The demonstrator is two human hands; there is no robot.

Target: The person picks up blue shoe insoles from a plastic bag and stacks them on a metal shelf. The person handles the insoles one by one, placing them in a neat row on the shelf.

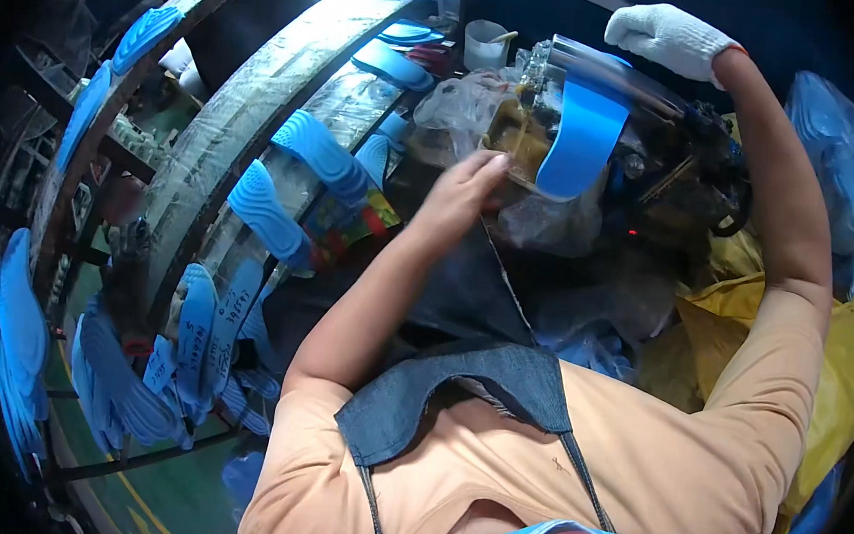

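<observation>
A smooth blue insole (586,129) hangs down from a shiny metal roller (613,69) on a glue-stained machine. Just left of its lower end is my bare left hand (476,179), thumb and fingers pressed together by the edge of a brownish tray (517,139). Whatever those fingers hold, if anything, is too small to make out. My right hand (670,40), in a white knit glove, is raised beyond the roller at the far side, apart from the insole. Its fingers are curled together, and nothing shows in them.
Curved racks (252,63) on my left carry several blue insoles (321,153); more insoles (103,372) are stacked lower down. A white cup (488,44) with a stick stands behind the machine. Plastic bags (837,159) and yellow sacking (845,370) crowd my right side.
</observation>
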